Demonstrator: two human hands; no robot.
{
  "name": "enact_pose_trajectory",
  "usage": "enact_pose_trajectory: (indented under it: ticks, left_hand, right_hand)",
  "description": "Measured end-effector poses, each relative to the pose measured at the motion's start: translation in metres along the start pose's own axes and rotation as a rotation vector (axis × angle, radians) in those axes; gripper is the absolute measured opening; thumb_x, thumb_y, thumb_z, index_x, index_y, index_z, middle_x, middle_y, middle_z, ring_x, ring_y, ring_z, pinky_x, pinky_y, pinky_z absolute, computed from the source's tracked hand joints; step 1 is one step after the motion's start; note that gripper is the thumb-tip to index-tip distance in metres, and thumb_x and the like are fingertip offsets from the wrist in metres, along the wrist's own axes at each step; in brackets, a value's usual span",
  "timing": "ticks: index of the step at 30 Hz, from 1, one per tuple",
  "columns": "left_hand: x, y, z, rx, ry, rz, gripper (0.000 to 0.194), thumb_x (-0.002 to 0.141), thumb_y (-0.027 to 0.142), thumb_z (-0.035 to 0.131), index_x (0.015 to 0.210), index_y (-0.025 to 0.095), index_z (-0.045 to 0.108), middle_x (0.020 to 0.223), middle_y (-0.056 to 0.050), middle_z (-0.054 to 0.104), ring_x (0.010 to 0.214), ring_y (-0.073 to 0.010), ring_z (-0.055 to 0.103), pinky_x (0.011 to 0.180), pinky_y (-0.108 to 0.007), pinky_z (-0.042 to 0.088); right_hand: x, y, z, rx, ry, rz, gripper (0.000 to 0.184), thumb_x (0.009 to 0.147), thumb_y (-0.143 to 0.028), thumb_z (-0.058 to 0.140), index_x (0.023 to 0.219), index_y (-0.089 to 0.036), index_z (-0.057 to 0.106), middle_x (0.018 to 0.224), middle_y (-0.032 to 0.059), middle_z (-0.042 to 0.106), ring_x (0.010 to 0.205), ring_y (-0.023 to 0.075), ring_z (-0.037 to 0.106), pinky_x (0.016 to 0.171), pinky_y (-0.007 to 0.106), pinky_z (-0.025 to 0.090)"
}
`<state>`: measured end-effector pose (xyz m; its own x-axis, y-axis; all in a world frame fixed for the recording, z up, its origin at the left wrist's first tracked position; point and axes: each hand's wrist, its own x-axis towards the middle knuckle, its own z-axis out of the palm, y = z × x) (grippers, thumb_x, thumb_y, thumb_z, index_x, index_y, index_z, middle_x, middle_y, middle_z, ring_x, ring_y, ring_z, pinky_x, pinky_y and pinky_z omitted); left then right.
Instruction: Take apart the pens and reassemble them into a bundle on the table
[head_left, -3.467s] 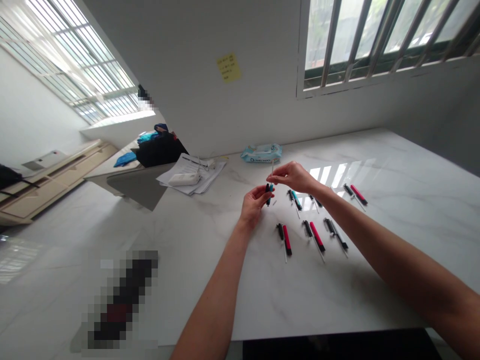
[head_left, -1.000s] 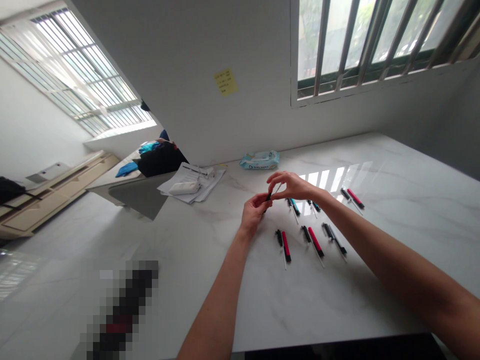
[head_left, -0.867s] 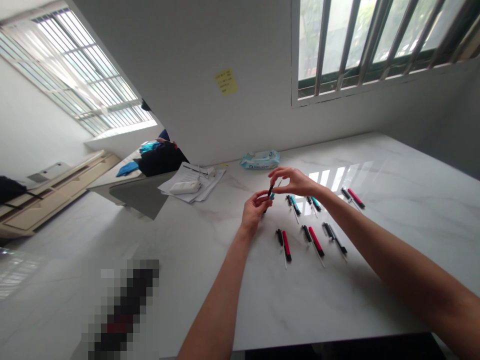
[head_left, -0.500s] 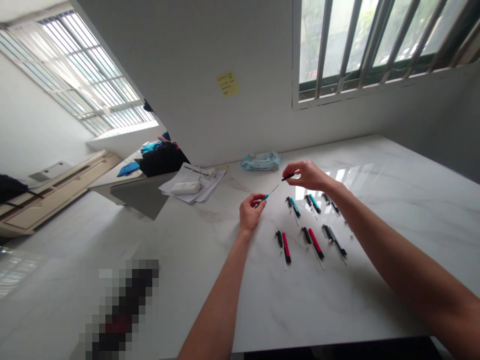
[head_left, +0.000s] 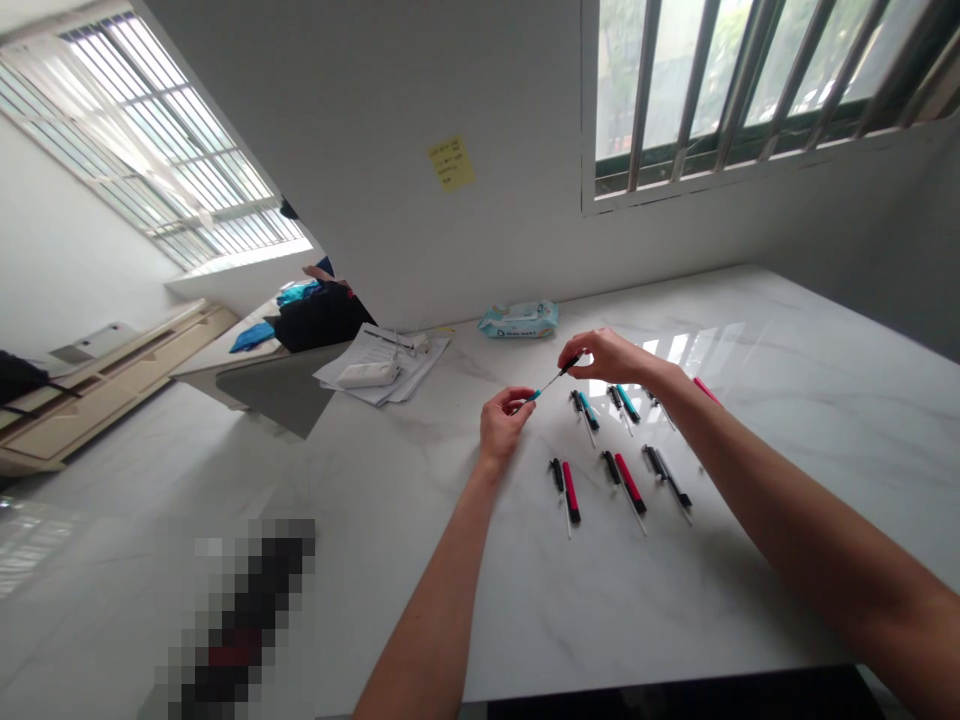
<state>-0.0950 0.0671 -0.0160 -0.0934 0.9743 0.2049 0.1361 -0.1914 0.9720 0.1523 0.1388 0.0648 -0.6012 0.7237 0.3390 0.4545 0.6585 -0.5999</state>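
Observation:
My left hand [head_left: 502,423] is closed in a pinch on a teal pen barrel [head_left: 529,397] above the white marble table [head_left: 570,620]. A thin refill [head_left: 551,381] runs from the barrel up to a black pen piece [head_left: 571,362], which my right hand [head_left: 611,355] pinches. The two hands are a short way apart. On the table below them lie several taken-apart pens in two rows: teal ones [head_left: 589,410] in the far row, red ones [head_left: 570,491] and a black one [head_left: 666,475] in the near row.
A pack of wet wipes [head_left: 519,319] lies by the wall. Papers with a white object [head_left: 379,362] sit at the table's left corner, a dark bag [head_left: 319,312] behind them. A yellow sticky note [head_left: 451,163] is on the wall. A pixelated patch covers the lower left.
A second ago both hands were together on the pen. They then pulled apart, drawing the black piece and refill out of the teal barrel; the right hand has since come back slightly.

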Motion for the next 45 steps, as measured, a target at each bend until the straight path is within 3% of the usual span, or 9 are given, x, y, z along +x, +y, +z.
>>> enact_pose_trajectory:
  ticks: [11,19,26,34,40,45]
  left_hand:
    - [0.001,-0.002,-0.002,0.031,0.018,0.000,0.024,0.074,0.027,0.080,0.095,0.018,0.079,0.096,-0.007,0.079,0.078,-0.0153,0.068,0.073,-0.026,0.053]
    - [0.000,0.000,-0.001,0.035,-0.002,-0.011,0.023,0.074,0.028,0.080,0.095,0.018,0.079,0.095,-0.006,0.079,0.077,-0.0147,0.068,0.072,-0.025,0.052]
    - [-0.005,0.007,0.003,0.125,-0.036,0.065,0.021,0.078,0.029,0.078,0.096,0.019,0.079,0.098,-0.006,0.079,0.083,-0.0165,0.068,0.079,-0.028,0.054]
    - [-0.017,0.022,0.016,0.108,-0.129,0.105,0.020,0.079,0.030,0.079,0.095,0.019,0.080,0.098,-0.007,0.080,0.087,-0.0189,0.072,0.089,-0.033,0.055]
    - [-0.032,0.034,0.035,0.197,-0.253,0.140,0.016,0.084,0.031,0.076,0.095,0.021,0.081,0.095,-0.006,0.080,0.092,-0.0216,0.073,0.091,-0.034,0.054]
    - [-0.045,0.052,0.049,0.301,-0.273,0.184,0.014,0.086,0.029,0.074,0.096,0.023,0.082,0.096,-0.004,0.080,0.093,-0.0212,0.073,0.091,-0.034,0.055]
  right_hand:
    - [-0.002,0.007,-0.009,0.009,0.014,0.067,0.019,0.083,-0.020,0.072,0.100,-0.025,0.081,0.099,0.0019,0.081,0.095,0.0205,0.073,0.089,0.032,0.054]
    - [0.001,-0.002,0.005,0.032,-0.040,0.008,0.021,0.084,-0.017,0.071,0.101,-0.024,0.081,0.099,0.0020,0.081,0.095,0.0205,0.074,0.088,0.031,0.055]
    - [-0.002,-0.013,0.011,0.046,-0.093,-0.017,0.019,0.084,-0.019,0.074,0.101,-0.024,0.080,0.098,0.0024,0.081,0.095,0.0211,0.074,0.086,0.031,0.055]
    - [-0.047,-0.020,0.015,0.160,0.036,0.059,0.017,0.084,-0.030,0.077,0.100,-0.024,0.077,0.096,0.0037,0.079,0.089,0.0214,0.074,0.082,0.034,0.057]
    - [-0.091,-0.022,0.011,0.217,0.118,0.088,0.016,0.087,-0.038,0.074,0.091,-0.023,0.077,0.086,0.0035,0.078,0.082,0.0200,0.071,0.080,0.035,0.055]
    - [-0.110,-0.023,0.007,0.262,0.161,0.099,0.021,0.089,-0.042,0.073,0.092,-0.022,0.077,0.085,0.0042,0.078,0.078,0.0194,0.069,0.077,0.034,0.054]
